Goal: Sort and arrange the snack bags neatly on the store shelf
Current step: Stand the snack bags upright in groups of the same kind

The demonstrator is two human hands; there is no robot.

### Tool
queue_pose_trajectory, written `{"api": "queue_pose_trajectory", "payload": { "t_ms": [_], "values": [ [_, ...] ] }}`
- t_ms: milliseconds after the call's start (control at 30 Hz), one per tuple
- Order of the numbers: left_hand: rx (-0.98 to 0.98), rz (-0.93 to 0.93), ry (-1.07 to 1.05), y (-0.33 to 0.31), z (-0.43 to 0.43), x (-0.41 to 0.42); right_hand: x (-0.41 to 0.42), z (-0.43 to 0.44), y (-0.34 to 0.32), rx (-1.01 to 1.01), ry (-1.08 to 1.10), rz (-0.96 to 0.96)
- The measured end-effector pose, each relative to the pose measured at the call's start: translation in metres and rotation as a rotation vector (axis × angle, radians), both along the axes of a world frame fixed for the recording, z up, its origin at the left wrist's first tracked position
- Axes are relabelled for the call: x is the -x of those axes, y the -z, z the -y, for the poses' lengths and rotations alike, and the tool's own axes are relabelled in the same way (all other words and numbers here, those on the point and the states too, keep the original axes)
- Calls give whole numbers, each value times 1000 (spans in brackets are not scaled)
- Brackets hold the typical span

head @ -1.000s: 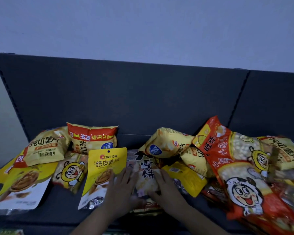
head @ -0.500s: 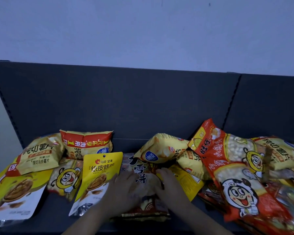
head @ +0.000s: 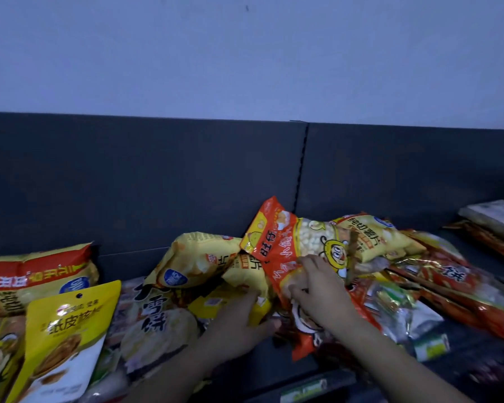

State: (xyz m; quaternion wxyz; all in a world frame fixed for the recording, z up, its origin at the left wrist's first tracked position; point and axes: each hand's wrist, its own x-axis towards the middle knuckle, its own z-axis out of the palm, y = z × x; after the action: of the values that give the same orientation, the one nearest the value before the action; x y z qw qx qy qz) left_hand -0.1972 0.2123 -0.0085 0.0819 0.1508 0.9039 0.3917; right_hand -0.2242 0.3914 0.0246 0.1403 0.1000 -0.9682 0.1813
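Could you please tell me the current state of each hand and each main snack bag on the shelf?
Left hand: gripping the flat yellow bag.
Right hand: gripping the orange bag.
Flat yellow bag: lying in the pile, held.
Orange bag: tilted on top of the pile, held.
Puffy yellow bag: leaning on the heap, untouched.
Walnut pouch: lying flat, untouched.
Red-banded bag: upside down by the back panel.

Pale wall (head: pixel 245 53) fills upper half. Dark back panel (head: pixel 143 184) below it, split by a vertical seam (head: pixel 302 167).
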Motion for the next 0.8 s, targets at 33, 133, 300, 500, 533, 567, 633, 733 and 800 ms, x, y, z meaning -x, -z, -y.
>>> {"api": "queue_pose_trajectory", "payload": {
  "t_ms": [33, 133, 300, 500, 533, 567, 633, 733, 800],
  "values": [
    [-60, 45, 21, -2, -13, 0, 0, -14, 0, -6, 40, 30],
    [-251, 116, 32, 0, -45, 4, -3, -47, 1, 30, 112, 131],
    [-475, 141, -63, 20, -76, 15, -9, -66, 14, 110, 67, 208],
    [-576, 153, -124, 17, -76, 7, -11, -54, 21, 127, 2, 186],
    [-580, 151, -132, 13, -73, 4, -12, -50, 19, 162, -17, 188],
    [-577, 147, -140, 9, -70, 1, -12, -45, 18, 184, -29, 203],
    [-563, 137, -153, -2, -61, -5, -15, -31, 11, 189, -28, 250],
    [-539, 145, -188, -17, -37, -12, -23, -4, -11, 200, -84, 312],
    [-517, 151, -217, -28, -15, -17, -33, 14, -29, 263, -147, 335]
  ]
}}
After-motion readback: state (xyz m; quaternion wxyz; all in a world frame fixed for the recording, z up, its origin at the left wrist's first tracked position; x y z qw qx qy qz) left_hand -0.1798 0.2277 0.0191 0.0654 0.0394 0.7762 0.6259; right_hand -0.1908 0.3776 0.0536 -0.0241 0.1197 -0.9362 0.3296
